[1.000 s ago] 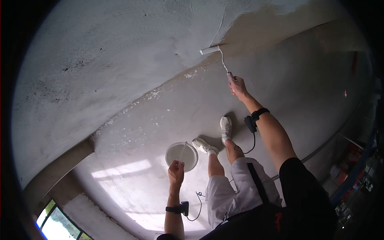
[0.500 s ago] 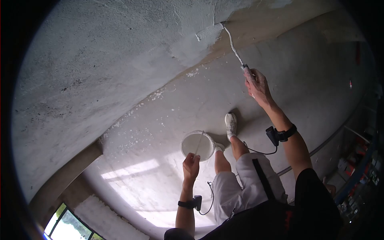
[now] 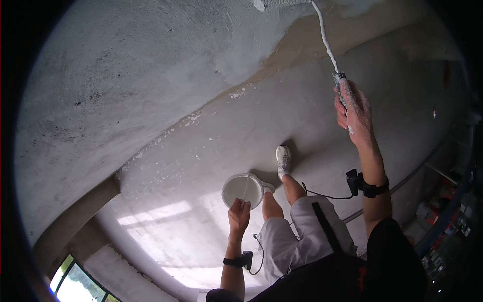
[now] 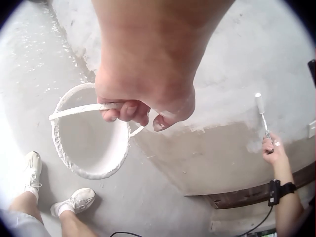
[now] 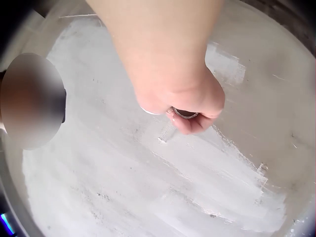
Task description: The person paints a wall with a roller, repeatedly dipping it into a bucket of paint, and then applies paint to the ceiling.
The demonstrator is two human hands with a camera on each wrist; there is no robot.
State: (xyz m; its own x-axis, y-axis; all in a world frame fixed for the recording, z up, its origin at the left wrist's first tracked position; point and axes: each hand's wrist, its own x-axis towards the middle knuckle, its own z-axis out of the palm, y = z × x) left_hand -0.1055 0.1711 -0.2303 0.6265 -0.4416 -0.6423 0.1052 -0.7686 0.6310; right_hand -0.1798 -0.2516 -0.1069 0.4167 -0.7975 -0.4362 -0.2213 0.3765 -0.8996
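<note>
In the head view my left hand (image 3: 239, 217) grips the bail handle of a white bucket (image 3: 224, 194), which hangs by my legs. The left wrist view shows fingers curled round the paint-coated handle (image 4: 79, 110), with pale paint inside the bucket. My right hand (image 3: 358, 113), speckled with white, holds a paint roller (image 3: 328, 48) by its grip. The roller's white sleeve lies against the wall at the top edge of the head view. In the right wrist view my right hand (image 5: 185, 101) hides most of the roller.
The wall (image 3: 166, 55) carries pale wet-looking paint beside a bare brownish patch (image 3: 312, 43). White spatters mark the floor (image 3: 201, 151) along the wall's foot. My shoe (image 3: 283, 158) stands near the bucket. A window (image 3: 78, 282) is at lower left; assorted items lie at far right.
The roller has moved up the wall from near its foot, and my right hand has come up with it. My left hand keeps holding the bucket, which has shifted slightly right.
</note>
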